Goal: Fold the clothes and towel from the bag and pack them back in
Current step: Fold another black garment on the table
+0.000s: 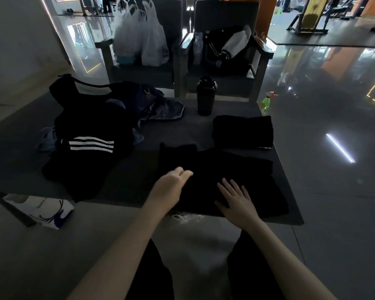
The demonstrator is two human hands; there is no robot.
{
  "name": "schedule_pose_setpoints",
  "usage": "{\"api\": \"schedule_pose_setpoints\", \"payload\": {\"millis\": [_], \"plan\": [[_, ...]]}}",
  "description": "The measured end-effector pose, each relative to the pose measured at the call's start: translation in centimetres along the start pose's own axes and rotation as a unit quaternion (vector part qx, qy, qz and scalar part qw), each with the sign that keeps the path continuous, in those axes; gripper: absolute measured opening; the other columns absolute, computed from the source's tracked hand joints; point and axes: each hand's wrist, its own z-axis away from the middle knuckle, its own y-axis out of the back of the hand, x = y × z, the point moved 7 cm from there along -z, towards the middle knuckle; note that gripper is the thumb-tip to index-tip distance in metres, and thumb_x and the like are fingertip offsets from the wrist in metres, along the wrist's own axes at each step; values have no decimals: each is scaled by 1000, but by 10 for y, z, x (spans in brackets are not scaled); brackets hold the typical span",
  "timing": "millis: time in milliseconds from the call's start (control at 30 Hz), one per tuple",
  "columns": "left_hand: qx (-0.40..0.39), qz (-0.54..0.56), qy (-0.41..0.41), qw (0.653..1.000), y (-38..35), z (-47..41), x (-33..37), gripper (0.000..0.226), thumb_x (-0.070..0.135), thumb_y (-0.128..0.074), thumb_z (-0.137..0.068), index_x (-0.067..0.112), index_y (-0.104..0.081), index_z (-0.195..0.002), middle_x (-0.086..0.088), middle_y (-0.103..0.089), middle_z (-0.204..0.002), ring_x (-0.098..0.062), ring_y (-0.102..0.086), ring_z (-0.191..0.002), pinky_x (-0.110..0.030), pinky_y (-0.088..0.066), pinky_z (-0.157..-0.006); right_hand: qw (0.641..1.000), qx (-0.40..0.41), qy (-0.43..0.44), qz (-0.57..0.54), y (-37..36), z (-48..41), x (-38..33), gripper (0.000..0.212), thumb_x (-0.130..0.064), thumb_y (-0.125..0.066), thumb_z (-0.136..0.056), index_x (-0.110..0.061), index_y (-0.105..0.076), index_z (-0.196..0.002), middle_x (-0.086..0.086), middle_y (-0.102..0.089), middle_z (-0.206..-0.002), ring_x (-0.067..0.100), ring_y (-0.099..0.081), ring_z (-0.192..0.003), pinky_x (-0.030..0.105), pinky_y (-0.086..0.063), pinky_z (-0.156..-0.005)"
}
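— How many garments on the tabletop [243,131]?
— Three black ones: folded pile [243,132], striped piece [85,152], and garment [221,172] under both hands.
— Fingers?
— Right hand [236,198] spread flat; left hand [171,185] loosely curled, holding nothing. Bag [126,100] lies behind.

On the desk [139,146] in front of me, a garment [236,169] lies spread at the near edge, with my left hand [171,185] over its left part and my right hand [236,200] flat on it. Behind it, to the right, sits a folded piece [243,131]. A bottle [205,96] stands behind that, near the far edge. To my left lies a striped garment [85,148], with the bag [117,98] behind it. Two chairs [143,72] stand beyond the desk.
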Motion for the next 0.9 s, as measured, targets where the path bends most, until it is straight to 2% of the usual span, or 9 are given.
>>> {"api": "schedule_pose_setpoints", "payload": {"millis": [133, 200, 267, 333, 433, 500, 600, 733, 900], "plan": [[-46, -16, 52, 997, -27, 15, -12, 83, 27, -67, -84, 19, -16, -150, -2, -35, -142, -20, -44, -124, -32, -34, -104, 1000, 6, 4, -8, 0, 0, -1, 63, -49, -35, -97, -26, -14, -151, -6, -2, -159, 16, 6, -146, 38, 5, -117], [-70, -29, 97, 992, -34, 21, -24, 76, 38, -61, -88, 17, -21, -149, 0, -30, -150, -16, -29, -138, -38, -20, -114, 1000, 8, 7, -8, 0, 0, -1, 63, -49, -35, -97, -25, -14, -151, -6, -3, -159, 16, 6, -147, 38, 4, -117], [-97, -24, 92, 991, -40, 24, -25, 58, 35, -55, -93, 18, -35, -145, 4, -33, -151, -12, -22, -142, -40, -13, -116, 1000, 8, 6, -4, -1, 0, 0, 63, -49, -34, -97, -25, -14, -151, -6, -3, -159, 16, 6, -147, 38, 4, -117], [-103, -15, 74, 992, -41, 25, -22, 50, 30, -54, -94, 20, -42, -141, 7, -37, -150, -9, -24, -142, -38, -12, -116, 1000, 9, 5, -3, -1, 1, 0, 62, -50, -34, -98, -25, -14, -151, -6, -3, -159, 15, 6, -147, 37, 4, -117], [-147, -25, 63, 987, -45, 29, -21, 56, 48, -45, -95, 24, -37, -144, 11, -27, -154, -8, -16, -144, -39, -7, -117, 1000, 7, 4, 3, -1, 0, 0, 62, -50, -33, -98, -26, -13, -151, -6, -2, -159, 15, 6, -146, 37, 5, -117], [-167, 18, 76, 983, -45, 28, -22, 58, 56, -38, -94, 25, -38, -144, 12, -25, -154, -7, -14, -144, -40, -4, -117, 1000, 5, 1, 6, -1, 0, 0, 63, -50, -33, -97, -26, -12, -151, -7, -2, -159, 15, 7, -146, 37, 4, -118], [-117, 48, 90, 988, -34, 11, -31, 49, 48, -36, -98, 24, -45, -140, 9, -31, -152, -6, -19, -141, -36, -10, -114, 1000, 2, 0, 13, -3, 0, 2, 65, -56, -28, -95, -27, -12, -151, -7, -2, -159, 14, 7, -146, 36, 5, -117], [-160, -22, 113, 980, -41, -21, -55, 74, 56, -37, -95, 19, -9, -153, 4, 4, -160, -16, 5, -147, -44, -1, -119, 1000, 14, 8, 27, -4, 0, 2, 88, -68, 1, -73, -28, -13, -151, -9, -3, -159, 13, 6, -146, 34, 7, -116], [-206, -32, 140, 968, -60, -48, -71, 81, 63, -27, -93, 16, 3, -153, 0, 15, -159, -17, 14, -146, -44, 3, -119, 999, 30, 20, 36, -2, -1, 3, 86, -67, -1, -75, -29, -15, -150, -11, -4, -159, 12, 4, -146, 29, 8, -114]]}}
